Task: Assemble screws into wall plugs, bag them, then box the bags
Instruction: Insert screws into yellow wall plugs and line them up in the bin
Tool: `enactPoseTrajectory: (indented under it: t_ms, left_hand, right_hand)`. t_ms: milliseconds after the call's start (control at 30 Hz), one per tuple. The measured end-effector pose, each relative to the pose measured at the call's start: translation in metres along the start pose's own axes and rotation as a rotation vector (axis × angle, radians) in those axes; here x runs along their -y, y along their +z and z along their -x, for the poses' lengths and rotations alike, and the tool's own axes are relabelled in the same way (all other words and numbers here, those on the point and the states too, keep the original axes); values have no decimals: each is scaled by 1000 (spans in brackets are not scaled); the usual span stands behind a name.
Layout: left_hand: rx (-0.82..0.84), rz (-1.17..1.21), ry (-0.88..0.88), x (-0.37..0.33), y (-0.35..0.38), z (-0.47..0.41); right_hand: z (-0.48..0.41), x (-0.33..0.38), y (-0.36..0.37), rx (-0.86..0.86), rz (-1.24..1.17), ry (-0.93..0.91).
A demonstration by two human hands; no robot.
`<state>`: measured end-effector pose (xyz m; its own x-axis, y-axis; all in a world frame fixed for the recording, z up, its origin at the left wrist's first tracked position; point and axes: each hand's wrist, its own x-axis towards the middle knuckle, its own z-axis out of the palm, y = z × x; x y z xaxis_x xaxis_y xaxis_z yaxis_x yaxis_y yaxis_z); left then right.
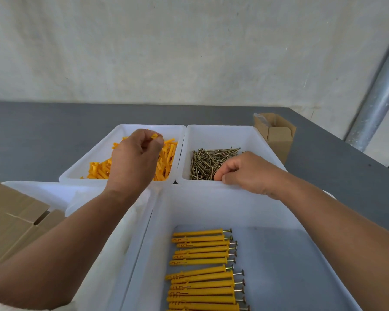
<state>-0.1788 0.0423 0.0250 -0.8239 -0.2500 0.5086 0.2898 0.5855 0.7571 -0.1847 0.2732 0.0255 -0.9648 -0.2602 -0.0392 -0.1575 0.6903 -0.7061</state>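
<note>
Head view: your left grip [135, 158] pinches one orange plastic wall plug [154, 136] above the white plug bin [121, 135], 11 o'clock. Your right grip [245, 172] curls among the brassy screws [208, 161], 1 o'clock; whether it is grasping one, cannot tell. The assembled plugs [202, 265], slotted, lie in rows at 6.

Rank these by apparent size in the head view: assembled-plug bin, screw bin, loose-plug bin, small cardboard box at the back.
1. assembled-plug bin: largest, but it is nearest the camera, so its true size is unsure.
2. screw bin and loose-plug bin: these look alike, so they are not ranked.
3. small cardboard box: smallest.
</note>
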Motion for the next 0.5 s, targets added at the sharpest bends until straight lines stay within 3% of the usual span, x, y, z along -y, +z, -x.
enactPoseTrajectory:
  t_ms: [167,267,367,500]
  left_hand:
    - [58,263,-58,-13,0,5]
    - [188,362,-84,-18,3,12]
    - [333,367,-76,-22,8,20]
    - [475,292,-60,-24,11,27]
  right_hand:
    - [1,4,-3,-205,-27,-60]
    - [3,10,-12,-358,-220,-79]
    - [6,16,-18,-381,-459,-119]
    - [10,23,-17,-332,-599,-159]
